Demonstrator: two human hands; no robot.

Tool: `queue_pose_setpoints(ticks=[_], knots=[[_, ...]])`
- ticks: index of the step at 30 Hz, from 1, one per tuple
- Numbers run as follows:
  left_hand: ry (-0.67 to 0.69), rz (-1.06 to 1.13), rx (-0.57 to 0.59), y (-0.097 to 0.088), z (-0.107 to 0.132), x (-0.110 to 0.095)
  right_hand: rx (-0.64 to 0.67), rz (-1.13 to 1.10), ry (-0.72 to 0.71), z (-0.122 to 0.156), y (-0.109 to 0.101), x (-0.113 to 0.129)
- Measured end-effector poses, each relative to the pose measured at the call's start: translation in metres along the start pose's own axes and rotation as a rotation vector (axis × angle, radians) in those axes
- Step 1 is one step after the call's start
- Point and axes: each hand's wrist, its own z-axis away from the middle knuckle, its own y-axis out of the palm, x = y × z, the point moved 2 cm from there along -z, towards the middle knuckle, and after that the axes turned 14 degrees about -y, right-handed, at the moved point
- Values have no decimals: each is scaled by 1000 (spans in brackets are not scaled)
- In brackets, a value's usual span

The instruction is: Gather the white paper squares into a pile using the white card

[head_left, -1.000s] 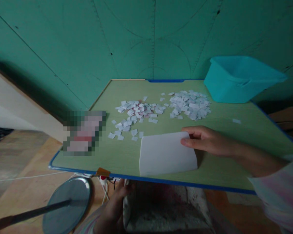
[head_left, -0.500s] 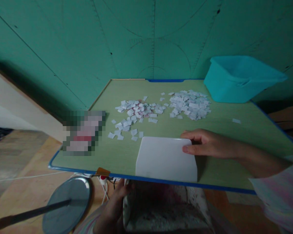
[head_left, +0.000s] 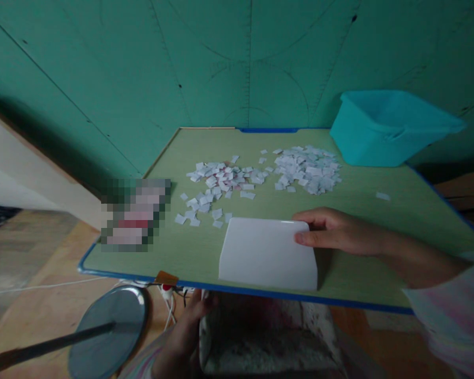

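My right hand is closed on the upper right corner of a flat white dough scraper, thumb on top and fingers behind. The scraper is over the front of the green tabletop, its lower edge close to the blue table edge. Beyond it lie two heaps of small white paper pieces, a looser left heap and a denser right heap. Below the table, my left hand is wrapped round the left rim of a stained whitish bin. Some of its fingers are hard to see in the shade.
A turquoise tub stands at the back right corner. One paper scrap lies apart on the right. A blurred-out object is on the left. On the floor are a round grey stand base and white cables.
My right hand has shifted the scraper slightly away from the front table edge, toward the paper pieces. My left hand and the bin look unchanged.
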Motion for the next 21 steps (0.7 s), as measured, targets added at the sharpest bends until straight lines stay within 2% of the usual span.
queue_pose_setpoints(ticks=[2, 4, 6, 8, 11, 12, 14, 18, 21], knots=[[27, -42, -50, -4, -4, -2, -14, -9, -6, 0, 0, -1], [-2, -102, -74, -11, -15, -2, -31, -20, -14, 0, -1, -2], [-131, -175, -70, -18, -29, 0, -43, -31, -17, 0, -1, -2], [-179, -248, -122, -22, -41, 1, -53, -28, -19, 0, 0, -1], [-128, -311, -271, -27, -49, 0, -86, 13, -32, 0, 1, 2], [-107, -317, -289, -30, -50, 1, -93, 25, -35, -1, 1, 3], [-115, -335, -243, -36, -54, 6, -94, 32, -35, -1, 2, 3], [-211, -387, -66, -51, -64, 18, -62, 28, -33, -1, 3, 1], [-157, -359, -67, -52, -66, 19, -45, 36, -39, -1, 3, -1]])
